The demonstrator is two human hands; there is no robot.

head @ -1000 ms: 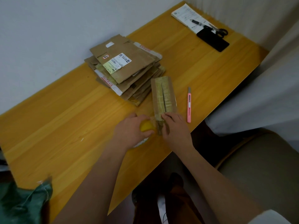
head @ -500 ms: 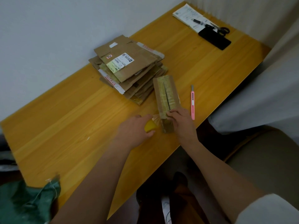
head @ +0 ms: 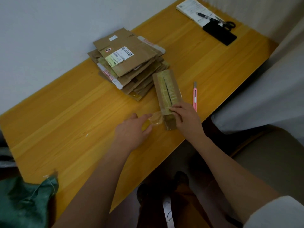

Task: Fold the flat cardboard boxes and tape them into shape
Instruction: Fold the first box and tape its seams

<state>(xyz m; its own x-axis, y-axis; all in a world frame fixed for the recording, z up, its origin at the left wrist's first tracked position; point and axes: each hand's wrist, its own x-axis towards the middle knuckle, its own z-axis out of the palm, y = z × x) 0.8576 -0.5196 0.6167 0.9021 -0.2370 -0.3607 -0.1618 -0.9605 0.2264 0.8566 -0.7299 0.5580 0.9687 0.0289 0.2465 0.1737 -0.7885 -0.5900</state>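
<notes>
Taping is the step in hand, by my reading: a small folded box (head: 167, 94) is lying near the tabletop's (head: 69, 116) front edge, its top seam already showing a yellowish strip either side of a dark slit, and a clear band of tape (head: 157, 118) is stretching from the box's near end toward 9 o'clock. The left hand (head: 133, 130) is curling round a yellow tape roll (head: 146, 126), mostly hidden beneath the fingers, pulling the band taut. The right hand (head: 185, 117) is lying on the box's near end with fingers fairly straight, pressing the tape down rather than gripping. Next move, as I judge it, is calling for the band to be smoothed over the end and severed; a pink utility knife (head: 195, 97) is lying just beside the box at 3 o'clock, within reach of the right hand. At 11 o'clock from the box a stack of flat boxes (head: 128, 63) is waiting, topmost one bearing a white shipping label, so most of the task seems to be remaining. Tabletop is orange-yellow wood, standing against a pale wall. At its far corner, 1 o'clock, papers (head: 190, 7), a pen (head: 203, 15), scissors (head: 227, 23) and a black flat object (head: 219, 34) are lying together. A green bag (head: 24, 203) is showing at 7 o'clock, and white cloth (head: 266, 96) is hanging at 3 o'clock.
</notes>
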